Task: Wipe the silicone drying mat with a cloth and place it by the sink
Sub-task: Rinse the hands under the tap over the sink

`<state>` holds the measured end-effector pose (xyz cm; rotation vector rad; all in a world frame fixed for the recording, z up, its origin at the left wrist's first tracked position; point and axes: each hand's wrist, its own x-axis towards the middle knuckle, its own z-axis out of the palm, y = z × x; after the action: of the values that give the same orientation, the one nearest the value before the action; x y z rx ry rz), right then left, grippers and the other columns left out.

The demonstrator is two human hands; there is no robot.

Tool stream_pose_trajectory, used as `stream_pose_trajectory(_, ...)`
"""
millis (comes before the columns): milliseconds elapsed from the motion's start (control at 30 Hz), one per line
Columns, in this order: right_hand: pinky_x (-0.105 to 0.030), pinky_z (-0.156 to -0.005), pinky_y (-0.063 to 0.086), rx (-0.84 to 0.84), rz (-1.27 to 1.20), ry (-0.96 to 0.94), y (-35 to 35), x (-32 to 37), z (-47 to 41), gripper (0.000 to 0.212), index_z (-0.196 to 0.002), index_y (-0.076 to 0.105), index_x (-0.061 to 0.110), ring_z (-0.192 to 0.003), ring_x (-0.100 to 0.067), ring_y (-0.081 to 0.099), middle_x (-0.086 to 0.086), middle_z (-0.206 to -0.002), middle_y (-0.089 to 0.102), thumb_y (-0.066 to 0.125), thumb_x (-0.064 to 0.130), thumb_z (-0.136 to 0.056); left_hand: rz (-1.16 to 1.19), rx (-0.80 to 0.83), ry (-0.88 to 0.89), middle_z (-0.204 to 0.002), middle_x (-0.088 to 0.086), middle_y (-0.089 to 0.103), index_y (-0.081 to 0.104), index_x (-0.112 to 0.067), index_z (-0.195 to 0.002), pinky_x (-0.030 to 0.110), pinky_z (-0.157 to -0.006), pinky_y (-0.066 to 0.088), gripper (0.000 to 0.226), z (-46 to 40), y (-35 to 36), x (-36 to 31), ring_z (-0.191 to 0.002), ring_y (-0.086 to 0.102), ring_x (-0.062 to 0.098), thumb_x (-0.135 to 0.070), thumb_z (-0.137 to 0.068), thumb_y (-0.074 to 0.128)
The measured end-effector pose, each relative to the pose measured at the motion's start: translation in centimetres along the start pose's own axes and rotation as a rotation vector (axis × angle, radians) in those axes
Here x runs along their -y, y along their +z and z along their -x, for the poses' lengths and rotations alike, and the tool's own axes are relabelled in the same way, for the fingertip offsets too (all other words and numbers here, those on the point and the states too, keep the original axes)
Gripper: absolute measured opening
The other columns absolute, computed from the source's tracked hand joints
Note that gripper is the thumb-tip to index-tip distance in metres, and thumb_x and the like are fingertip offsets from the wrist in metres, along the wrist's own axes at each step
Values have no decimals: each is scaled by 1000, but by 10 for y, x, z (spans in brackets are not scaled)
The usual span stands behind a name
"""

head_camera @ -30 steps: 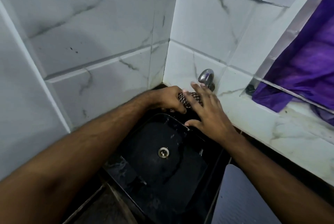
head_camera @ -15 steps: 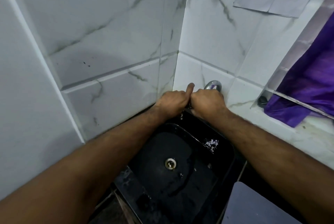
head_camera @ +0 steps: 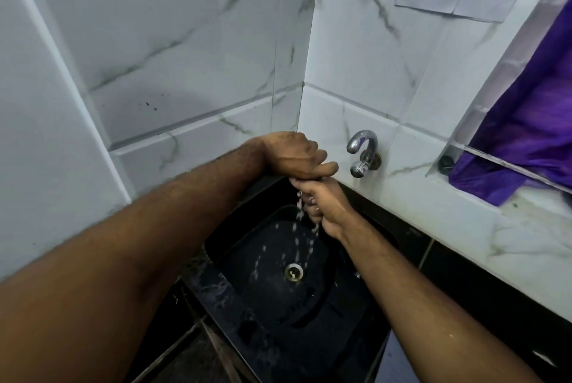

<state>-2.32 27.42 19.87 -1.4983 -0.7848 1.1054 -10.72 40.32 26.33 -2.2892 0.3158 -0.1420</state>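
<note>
Head view: both fists stacked over the back of the black rectangular sink basin w/ a round metal drain; left hand on top, right hand just below and touching it, each clenched tight round the cloth, which is almost wholly hidden inside the fingers. Water drops fall from the fists into the basin. Chrome curved wall tap sits just right of the hands on white marbled tile; silicone drying mat can't be made out w/ certainty.

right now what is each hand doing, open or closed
Left hand: closed, fist gripping the top of the cloth.
Right hand: closed, gripping the cloth below, wringing water into the sink.
</note>
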Motion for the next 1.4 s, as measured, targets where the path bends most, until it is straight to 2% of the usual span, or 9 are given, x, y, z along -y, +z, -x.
stream_pose_trajectory(333, -24, -39, 29, 19, 228, -96, -19, 6, 17, 24, -75, 61, 22, -42, -6, 41, 10, -53, 49, 78, 36, -85, 158, 93, -127, -92, 10, 59, 38, -11, -120, 38, -51, 40, 24, -2, -22, -18, -73, 63, 32, -18, -97, 35)
stream_pose_trajectory(400, -28, -62, 55, -47, 619, -227, -33, 19, 18, 39, -88, 72, 23, -65, -2, 66, 12, -69, 70, 77, 60, -74, 301, 169, -265, -97, 8, 60, 42, -13, -121, 38, -55, 38, 27, -4, -32, -19, -80, 65, 32, -24, -97, 47)
stream_pose_trajectory(567, -34, -73, 51, -287, 1387, -324, -56, 45, 38, 54, -103, 62, 33, -91, -20, 67, 6, -93, 70, 68, 76, -71, 588, 269, -673, -94, 3, 60, 58, -21, -111, 34, -65, 40, 45, -12, -45, -28, -85, 61, 25, -53, -81, 68)
stream_pose_trajectory(700, -50, -101, 47, -450, 1426, -566, -43, 15, 46, 96, -155, 28, 30, -132, -28, 46, -7, -141, 47, 74, 62, -77, 999, 266, -813, -86, -4, 65, 64, -25, -97, 37, -73, 58, 50, -9, -25, -37, -79, 65, 17, -55, -58, 74)
stream_pose_trajectory(800, -63, -118, 23, -512, 1463, -756, -44, -7, 56, 111, -161, 14, 26, -149, -32, 21, -12, -161, 22, 82, 45, -75, 1421, 240, -775, -84, 1, 74, 69, -20, -94, 40, -77, 62, 51, -1, -19, -46, -78, 72, 17, -45, -51, 80)
stream_pose_trajectory(933, -49, -99, 49, -443, 1565, -976, -47, -26, 62, 98, -159, 19, 22, -127, -32, 50, -12, -160, 33, 77, 43, -83, 1868, 218, -682, -70, 7, 63, 67, -13, -93, 26, -47, 43, 27, 4, -28, -56, -63, 55, 20, -1, -70, 77)
stream_pose_trajectory(1033, -39, -66, 56, -441, 1567, -786, -37, -21, 53, 93, -158, 24, 19, -97, -26, 65, -6, -131, 59, 76, 33, -83, 1803, 178, -741, -84, 11, 65, 52, -8, -114, 34, -47, 49, 61, 0, -23, -59, -65, 61, 19, -9, -59, 79)
stream_pose_trajectory(1200, -38, -66, 50, -434, 1651, -438, -21, 2, 33, 28, -112, 61, 14, -84, -31, 70, -8, -94, 71, 62, 27, -87, 1007, 101, -777, -81, 3, 58, 26, -2, -138, 39, -61, 47, 72, -15, -11, -74, -80, 67, 31, -16, -81, 68)
stream_pose_trajectory(1400, -28, -58, 40, -322, 1283, -181, -20, -2, 4, 18, -86, 58, 21, -76, -24, 66, 5, -69, 52, 68, 34, -78, 357, 68, -446, -101, 11, 64, 6, 1, -152, 45, -64, 46, 74, -21, 29, -70, -81, 67, 33, -15, -95, 49)
